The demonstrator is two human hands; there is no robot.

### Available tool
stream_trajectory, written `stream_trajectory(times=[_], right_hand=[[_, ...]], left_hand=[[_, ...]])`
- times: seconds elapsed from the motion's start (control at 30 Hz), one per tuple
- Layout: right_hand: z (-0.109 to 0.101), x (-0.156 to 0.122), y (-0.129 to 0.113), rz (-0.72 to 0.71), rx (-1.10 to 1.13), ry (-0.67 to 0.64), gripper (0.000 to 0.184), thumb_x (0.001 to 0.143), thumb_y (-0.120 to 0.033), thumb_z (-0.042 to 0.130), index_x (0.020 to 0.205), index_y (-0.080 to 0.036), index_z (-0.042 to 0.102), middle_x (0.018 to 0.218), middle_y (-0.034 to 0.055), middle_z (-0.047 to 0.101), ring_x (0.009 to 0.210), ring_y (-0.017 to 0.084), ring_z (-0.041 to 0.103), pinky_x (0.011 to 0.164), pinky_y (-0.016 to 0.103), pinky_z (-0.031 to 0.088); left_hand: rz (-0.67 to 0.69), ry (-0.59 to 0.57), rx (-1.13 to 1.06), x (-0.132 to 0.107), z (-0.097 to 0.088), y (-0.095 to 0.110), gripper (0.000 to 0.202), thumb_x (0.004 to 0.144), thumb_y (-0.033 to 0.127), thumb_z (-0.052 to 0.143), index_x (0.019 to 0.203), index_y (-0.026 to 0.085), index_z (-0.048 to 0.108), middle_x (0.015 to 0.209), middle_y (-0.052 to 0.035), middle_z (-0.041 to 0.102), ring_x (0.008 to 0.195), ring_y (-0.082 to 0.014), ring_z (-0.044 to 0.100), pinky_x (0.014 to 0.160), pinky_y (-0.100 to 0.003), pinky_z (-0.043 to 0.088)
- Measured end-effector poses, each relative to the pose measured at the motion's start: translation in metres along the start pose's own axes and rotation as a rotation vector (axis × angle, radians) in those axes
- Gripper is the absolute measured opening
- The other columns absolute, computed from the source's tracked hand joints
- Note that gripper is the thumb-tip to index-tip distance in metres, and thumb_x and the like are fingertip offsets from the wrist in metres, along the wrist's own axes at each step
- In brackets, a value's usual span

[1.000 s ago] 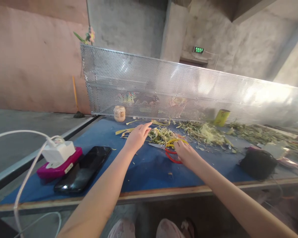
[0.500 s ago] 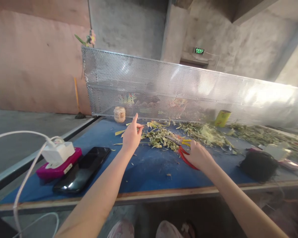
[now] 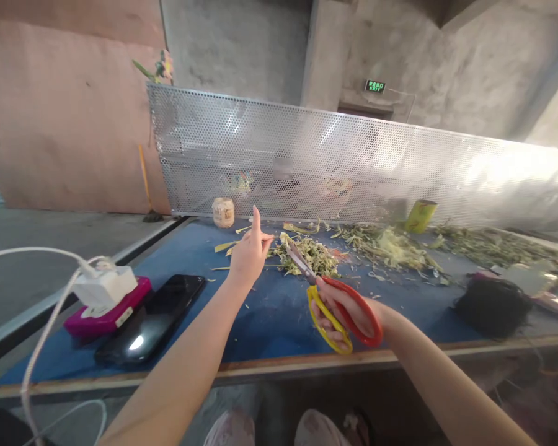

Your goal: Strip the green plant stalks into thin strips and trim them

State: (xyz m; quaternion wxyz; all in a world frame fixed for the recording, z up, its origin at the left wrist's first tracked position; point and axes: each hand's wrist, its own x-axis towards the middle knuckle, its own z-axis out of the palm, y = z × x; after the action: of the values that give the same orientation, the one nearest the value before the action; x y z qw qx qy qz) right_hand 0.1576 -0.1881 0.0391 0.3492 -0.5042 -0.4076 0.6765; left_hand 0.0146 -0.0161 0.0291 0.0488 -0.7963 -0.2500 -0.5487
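Here on the left, a black phone (image 3: 155,319) lies on the blue surface (image 3: 274,331); next the left hand (image 3: 248,257), index finger raised, other fingertips drawn close, whether gripping anything I can't tell. Leafy clippings (image 3: 317,255) beside it, scissors (image 3: 312,290) pointing at them, right hand (image 3: 348,303) fingers curled through the handles.

- Scissors (image 3: 309,272) with one red and one yellow handle, gripped in the right hand (image 3: 356,310), blades slanting forward and left.
- Small yellowish sprig (image 3: 284,238), by the blade tips.
- Loose, tangled pale-green clippings (image 3: 320,257), heaped on the blue tabletop (image 3: 279,316) beside the blades.
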Motion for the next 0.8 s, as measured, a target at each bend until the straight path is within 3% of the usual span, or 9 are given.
stream_trajectory(times=[0.27,0.5,0.8], right_hand=[[0.0,0.017,0.001,0.05,0.003,0.052,0.053,0.075,-0.067,0.032,0.062,-0.017,0.042,0.047,-0.004,0.043,0.033,0.007,0.042,0.034,0.02,0.036],[0.003,0.019,-0.004,0.041,-0.023,0.139,0.052,0.075,-0.067,0.031,0.061,-0.017,0.041,0.043,-0.005,0.04,0.031,0.007,0.039,0.032,0.02,0.035],[0.002,0.021,-0.002,-0.024,-0.086,0.131,0.052,0.073,-0.069,0.032,0.064,-0.018,0.041,0.044,-0.006,0.041,0.032,0.008,0.041,0.032,0.021,0.037]], left_hand=[[0.018,-0.098,-0.028,0.0,0.004,0.002,0.084,0.079,0.017,0.052,0.138,0.017,-0.007,0.08,-0.0042,0.068,0.079,-0.0157,0.061,0.065,-0.025,0.049],[0.124,-0.072,0.0,-0.002,0.004,0.006,0.08,0.081,0.018,0.05,0.138,0.015,-0.005,0.078,-0.0051,0.067,0.077,-0.0152,0.061,0.065,-0.023,0.049],[0.276,-0.017,-0.005,-0.003,0.009,0.007,0.081,0.079,0.017,0.054,0.138,0.015,-0.001,0.077,-0.0034,0.068,0.077,-0.0137,0.062,0.066,-0.022,0.05]])
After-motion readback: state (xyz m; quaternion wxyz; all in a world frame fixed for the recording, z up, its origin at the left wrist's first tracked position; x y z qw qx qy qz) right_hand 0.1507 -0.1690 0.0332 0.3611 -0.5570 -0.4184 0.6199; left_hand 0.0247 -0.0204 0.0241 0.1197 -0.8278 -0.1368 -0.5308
